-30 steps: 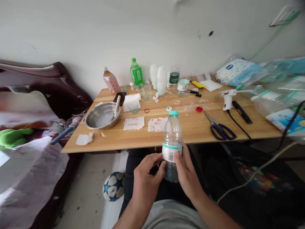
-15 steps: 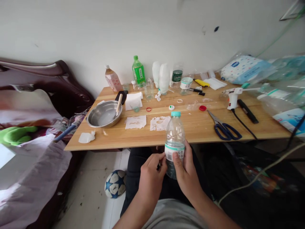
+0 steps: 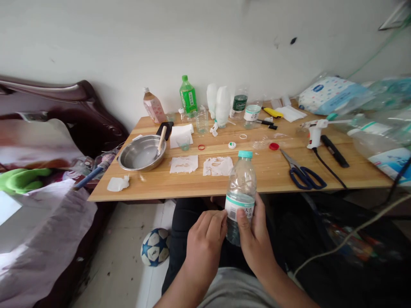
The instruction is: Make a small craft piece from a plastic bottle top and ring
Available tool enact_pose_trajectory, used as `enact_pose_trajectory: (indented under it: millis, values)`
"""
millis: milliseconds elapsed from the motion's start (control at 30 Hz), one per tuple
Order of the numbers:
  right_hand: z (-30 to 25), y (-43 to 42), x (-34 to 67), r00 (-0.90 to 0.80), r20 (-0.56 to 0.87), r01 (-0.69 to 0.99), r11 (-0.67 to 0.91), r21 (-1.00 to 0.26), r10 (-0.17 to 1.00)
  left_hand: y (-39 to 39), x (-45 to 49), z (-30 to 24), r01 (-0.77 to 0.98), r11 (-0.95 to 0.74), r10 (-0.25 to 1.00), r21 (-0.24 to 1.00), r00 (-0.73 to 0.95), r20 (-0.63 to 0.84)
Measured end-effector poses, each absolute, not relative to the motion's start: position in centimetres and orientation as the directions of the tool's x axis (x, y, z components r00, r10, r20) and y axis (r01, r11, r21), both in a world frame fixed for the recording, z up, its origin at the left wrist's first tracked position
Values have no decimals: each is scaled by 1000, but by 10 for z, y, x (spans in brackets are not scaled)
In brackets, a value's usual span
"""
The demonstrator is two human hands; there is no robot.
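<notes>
My right hand (image 3: 257,237) is wrapped around a clear plastic water bottle (image 3: 241,179) with a turquoise cap. Liquid fills its lower part, and the bottle tilts slightly over my lap, in front of the table edge. Around its middle runs a white and turquoise label (image 3: 231,207). At the label's left edge, the fingers of my left hand (image 3: 207,235) are pinched together against the bottle. Whatever sits between those fingertips is hidden. Just beyond the bottle, two torn pieces of white paper, a left one (image 3: 183,164) and a right one (image 3: 218,166), lie on the wooden table (image 3: 154,184).
Scissors (image 3: 303,173) and a glue gun (image 3: 316,132) with a cord occupy the table's right side. A metal bowl (image 3: 141,154) holding a brush stands at left. Several bottles line the wall, including a green one (image 3: 188,95). A ball (image 3: 155,247) rests on the floor.
The bottle and my right hand have shifted a little to the right and down. My left hand has followed slightly, its fingers now closer together at the label's edge.
</notes>
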State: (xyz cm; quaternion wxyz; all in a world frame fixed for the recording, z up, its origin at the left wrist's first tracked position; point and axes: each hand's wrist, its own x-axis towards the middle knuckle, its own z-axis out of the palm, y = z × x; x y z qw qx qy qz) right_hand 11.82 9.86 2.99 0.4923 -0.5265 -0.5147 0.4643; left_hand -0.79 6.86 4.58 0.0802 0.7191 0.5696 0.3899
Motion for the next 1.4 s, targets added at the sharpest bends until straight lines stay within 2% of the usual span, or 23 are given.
enact_pose_trajectory:
  millis: [167,300,500,667,800,867,1000,1167,1300,1400]
  values:
    - [27,98,119,51,22,112,16,-994,998,71,-4,46,827,-321,851,462,38,523]
    - [27,100,120,41,19,91,15,-996,999,74,-4,48,827,-321,853,462,41,521]
    - [26,103,123,11,-22,21,-23,-1000,1000,79,-8,54,697,-236,916,677,-74,395]
    - [24,107,128,-73,-104,-37,-106,-994,992,84,-13,59,480,-19,985,877,-142,99]
    - [19,110,133,-161,-165,-117,-185,-976,973,89,-23,61,258,102,994,961,-71,-86]
    - [17,111,135,-182,-195,-155,-224,-962,964,90,-27,62,232,122,992,965,-39,-116]
    - [18,113,135,-106,-142,-80,-151,-985,984,86,-25,65,296,94,993,951,-102,-66]
    - [26,110,130,-2,-51,39,-51,-998,999,80,-8,61,296,3,990,955,-139,40]
    - [29,108,125,60,-37,58,-41,-998,998,78,1,48,411,-169,949,896,-177,260]
    - [27,106,120,112,-55,45,-61,-997,992,77,3,42,612,-260,884,746,-161,440]
